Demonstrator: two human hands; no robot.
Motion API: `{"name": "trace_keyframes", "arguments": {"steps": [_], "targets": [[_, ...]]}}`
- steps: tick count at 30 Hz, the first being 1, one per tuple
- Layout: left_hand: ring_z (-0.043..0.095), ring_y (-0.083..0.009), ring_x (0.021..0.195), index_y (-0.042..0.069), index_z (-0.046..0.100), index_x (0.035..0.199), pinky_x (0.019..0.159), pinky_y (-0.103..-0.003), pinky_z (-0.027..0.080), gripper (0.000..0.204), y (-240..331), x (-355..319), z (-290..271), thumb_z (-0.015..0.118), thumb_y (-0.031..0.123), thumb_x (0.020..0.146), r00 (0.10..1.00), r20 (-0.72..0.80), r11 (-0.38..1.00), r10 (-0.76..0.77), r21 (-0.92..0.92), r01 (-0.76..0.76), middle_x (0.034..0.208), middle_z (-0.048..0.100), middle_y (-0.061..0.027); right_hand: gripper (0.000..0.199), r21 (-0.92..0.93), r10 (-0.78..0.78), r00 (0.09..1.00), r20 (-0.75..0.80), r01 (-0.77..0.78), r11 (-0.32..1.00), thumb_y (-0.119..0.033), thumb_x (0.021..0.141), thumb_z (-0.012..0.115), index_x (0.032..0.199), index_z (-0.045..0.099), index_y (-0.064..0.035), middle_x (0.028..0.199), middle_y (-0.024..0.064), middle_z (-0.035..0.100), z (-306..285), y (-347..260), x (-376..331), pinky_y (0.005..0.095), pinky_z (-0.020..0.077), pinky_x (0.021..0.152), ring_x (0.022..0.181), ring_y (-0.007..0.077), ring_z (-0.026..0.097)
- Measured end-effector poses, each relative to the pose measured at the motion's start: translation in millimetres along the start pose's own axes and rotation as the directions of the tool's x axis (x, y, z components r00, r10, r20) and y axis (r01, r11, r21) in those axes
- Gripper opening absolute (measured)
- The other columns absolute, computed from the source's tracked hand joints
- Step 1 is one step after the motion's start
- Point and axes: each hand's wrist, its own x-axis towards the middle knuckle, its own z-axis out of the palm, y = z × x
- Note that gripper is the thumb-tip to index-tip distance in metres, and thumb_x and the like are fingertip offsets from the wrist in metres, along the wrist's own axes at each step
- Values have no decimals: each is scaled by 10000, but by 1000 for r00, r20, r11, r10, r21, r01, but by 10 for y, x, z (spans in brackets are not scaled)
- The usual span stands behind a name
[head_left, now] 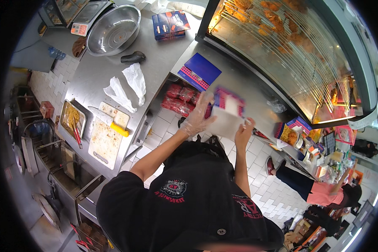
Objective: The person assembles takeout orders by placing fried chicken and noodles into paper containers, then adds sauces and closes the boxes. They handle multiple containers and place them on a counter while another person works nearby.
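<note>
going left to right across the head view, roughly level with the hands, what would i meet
Metal tray, white cutting board, gloved left hand, blurred white-and-purple carton, right hand, golden-brown food.

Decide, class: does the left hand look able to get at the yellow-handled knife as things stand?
Probably yes: nothing lies over the knife, which rests on the cutting board, off to the left. But the gloved left hand, at or beside the blurred carton, would have to swing across first.
</note>
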Motion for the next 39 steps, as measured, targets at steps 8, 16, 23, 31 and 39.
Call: {"name": "trace_keyframes", "arguments": {"steps": [8,16,23,31,39], "targets": [[645,-297,1084,33,469,1393,907,-473,540,767,-1283,595,182,863,379,834,266,253,-2,-930,-728,686,1299,605,-153,298,-368,-61,929,-364,-83,926,-111,993,562,1248,579,41,1187,249,662,62,805,921,528,477,921,1107,417,640],[650,-205,760,71,645,1056,692,-357,560,261,-1655,716,629,806,206,902,418,240,22,-876,-847,531,900,684,-49,453,-442,-275,806,-524,19,897,-277,954,692,1293,590,5,1348,190,574,342,42,950,523,380,1112,1284,400,509],[644,-133,763,22,655,1174,683,-294,542,239,-1461,165,367,715,133,972,838,-190,744,-511,-587,321,960,698,-14,739,-321,-217,879,425,371,872,-312,884,727,1512,440,-50,1499,223,516,1748,-1233,1107,533,456,1064,1318,436,532],[637,-213,702,31,620,1056,663,-319,533,447,-1207,88,-210,806,407,901,357,-521,626,-776,-558,545,832,652,-61,489,4,-298,866,400,324,946,-185,1040,518,1470,440,34,1433,280,541,1732,-1446,869,512,488,1017,1172,475,614],[665,-258,1046,82,588,1340,871,-366,581,481,-1147,-84,-12,573,447,1029,744,397,-164,-538,-915,370,1194,663,-100,722,362,-383,788,482,219,906,-214,989,649,1580,295,3,1458,269,522,1182,-1523,-105,447,458,1081,1298,417,564]]}}
